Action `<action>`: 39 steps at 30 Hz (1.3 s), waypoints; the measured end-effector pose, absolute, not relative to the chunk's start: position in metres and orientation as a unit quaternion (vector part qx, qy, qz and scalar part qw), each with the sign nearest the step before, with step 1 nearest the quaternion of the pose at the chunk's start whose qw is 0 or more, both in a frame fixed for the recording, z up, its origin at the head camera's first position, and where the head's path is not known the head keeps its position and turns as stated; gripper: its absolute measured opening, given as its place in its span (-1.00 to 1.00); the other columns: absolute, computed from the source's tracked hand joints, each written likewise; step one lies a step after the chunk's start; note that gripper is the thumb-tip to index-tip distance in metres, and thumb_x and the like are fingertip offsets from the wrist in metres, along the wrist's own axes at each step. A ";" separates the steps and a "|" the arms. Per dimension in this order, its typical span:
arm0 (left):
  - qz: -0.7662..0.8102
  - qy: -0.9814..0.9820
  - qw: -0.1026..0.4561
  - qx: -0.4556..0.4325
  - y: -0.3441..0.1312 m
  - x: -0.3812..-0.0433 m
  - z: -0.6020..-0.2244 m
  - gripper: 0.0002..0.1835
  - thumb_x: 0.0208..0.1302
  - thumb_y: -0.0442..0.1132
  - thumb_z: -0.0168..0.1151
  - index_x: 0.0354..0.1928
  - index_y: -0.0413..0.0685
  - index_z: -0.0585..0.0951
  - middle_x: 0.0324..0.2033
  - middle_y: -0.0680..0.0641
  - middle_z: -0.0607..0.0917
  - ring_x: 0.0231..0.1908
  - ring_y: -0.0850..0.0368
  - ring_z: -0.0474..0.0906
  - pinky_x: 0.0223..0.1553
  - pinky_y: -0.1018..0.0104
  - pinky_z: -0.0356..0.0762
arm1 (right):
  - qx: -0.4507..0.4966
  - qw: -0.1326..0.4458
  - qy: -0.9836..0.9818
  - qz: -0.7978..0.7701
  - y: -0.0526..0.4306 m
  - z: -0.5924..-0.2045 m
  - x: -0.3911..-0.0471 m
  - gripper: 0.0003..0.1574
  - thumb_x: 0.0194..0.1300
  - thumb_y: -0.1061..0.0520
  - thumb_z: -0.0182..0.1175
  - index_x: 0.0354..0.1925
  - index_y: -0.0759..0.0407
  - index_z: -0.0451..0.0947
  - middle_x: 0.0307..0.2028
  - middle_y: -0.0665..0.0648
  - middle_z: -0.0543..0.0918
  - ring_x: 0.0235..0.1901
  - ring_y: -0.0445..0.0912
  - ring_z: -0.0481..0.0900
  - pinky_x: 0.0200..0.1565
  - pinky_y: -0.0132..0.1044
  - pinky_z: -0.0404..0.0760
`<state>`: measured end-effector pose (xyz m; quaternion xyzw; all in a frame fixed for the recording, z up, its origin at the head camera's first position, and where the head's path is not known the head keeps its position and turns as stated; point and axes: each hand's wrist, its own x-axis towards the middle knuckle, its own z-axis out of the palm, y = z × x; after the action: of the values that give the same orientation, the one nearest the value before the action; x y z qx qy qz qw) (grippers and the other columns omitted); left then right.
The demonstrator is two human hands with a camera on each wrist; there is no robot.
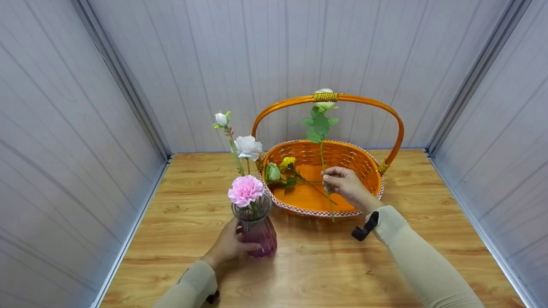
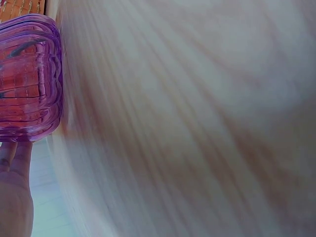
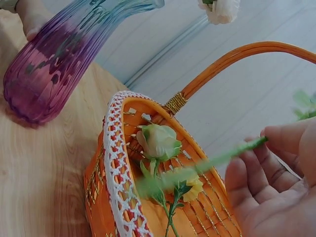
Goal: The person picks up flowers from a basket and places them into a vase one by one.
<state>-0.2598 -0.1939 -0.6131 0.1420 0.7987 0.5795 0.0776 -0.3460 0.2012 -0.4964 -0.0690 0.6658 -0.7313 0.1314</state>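
My left hand grips the lower part of a purple ribbed glass vase, its thumb across the front. In the vase stand a pink carnation, a white flower and a tall stem with a white bud. Thumb and fingers of my right hand pinch the green stem of a white rose above the basket. The rose is upright, its bloom partly hidden behind the basket handle. Its lower stem slants across the right wrist view, blurred.
An orange woven basket with a tall arched handle stands behind the vase, towards the back wall. Inside lie a pale green rose and a yellow flower. Panelled walls border the wooden table on three sides.
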 end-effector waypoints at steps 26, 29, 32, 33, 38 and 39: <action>0.571 0.804 0.074 0.148 -0.193 -0.260 -0.615 0.10 0.00 -0.03 0.79 0.58 0.17 0.35 0.52 -0.08 0.52 0.50 -0.24 0.45 0.57 -0.31 0.38 | -0.096 0.148 0.679 -0.713 0.188 -0.517 -0.329 -0.85 0.56 0.37 0.22 0.00 0.40 0.45 -0.29 0.17 0.87 -0.29 -0.01 0.89 -0.08 -0.05 0.91; 0.573 0.803 0.075 0.147 -0.193 -0.260 -0.615 0.11 -0.01 -0.04 0.79 0.58 0.19 0.35 0.52 -0.07 0.51 0.51 -0.23 0.45 0.58 -0.30 0.37 | -0.111 0.129 0.679 -0.714 0.188 -0.520 -0.326 -0.83 0.56 0.36 0.23 0.00 0.42 0.44 -0.26 0.19 0.88 -0.26 0.03 0.89 -0.08 -0.06 0.91; 0.575 0.801 0.072 0.148 -0.193 -0.260 -0.615 0.09 0.01 -0.06 0.79 0.57 0.17 0.36 0.51 -0.08 0.52 0.50 -0.24 0.46 0.57 -0.31 0.38 | -0.137 0.111 0.675 -0.717 0.187 -0.520 -0.323 -0.76 0.57 0.34 0.24 0.01 0.49 0.41 -0.24 0.19 0.88 -0.25 -0.01 0.89 -0.08 -0.11 0.91; 0.575 0.801 0.071 0.149 -0.193 -0.260 -0.615 0.08 0.02 -0.08 0.79 0.57 0.15 0.37 0.50 -0.09 0.54 0.49 -0.24 0.46 0.57 -0.30 0.39 | -0.144 0.105 0.674 -0.717 0.187 -0.520 -0.322 -0.74 0.57 0.33 0.25 0.01 0.51 0.41 -0.23 0.18 0.88 -0.25 -0.03 0.89 -0.08 -0.13 0.91; 0.572 0.803 0.064 0.154 -0.193 -0.261 -0.616 0.01 0.05 -0.13 0.78 0.53 0.08 0.40 0.41 -0.13 0.60 0.44 -0.23 0.51 0.53 -0.27 0.47 | -0.178 0.076 0.675 -0.712 0.186 -0.518 -0.315 -0.69 0.57 0.32 0.26 0.01 0.58 0.40 -0.23 0.14 0.87 -0.24 -0.09 0.88 -0.05 -0.12 0.91; 0.572 0.803 0.064 0.153 -0.193 -0.261 -0.616 0.01 0.05 -0.13 0.78 0.53 0.08 0.40 0.41 -0.12 0.60 0.44 -0.23 0.51 0.53 -0.27 0.47 | -0.181 0.070 0.675 -0.712 0.186 -0.518 -0.314 -0.72 0.57 0.33 0.25 -0.01 0.57 0.41 -0.24 0.14 0.87 -0.25 -0.09 0.88 -0.05 -0.12 0.91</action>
<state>-0.2612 -0.1933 -0.6158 0.1534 0.8033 0.5719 0.0642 -0.3142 0.1857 -0.5177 -0.1813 0.6748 -0.7119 0.0700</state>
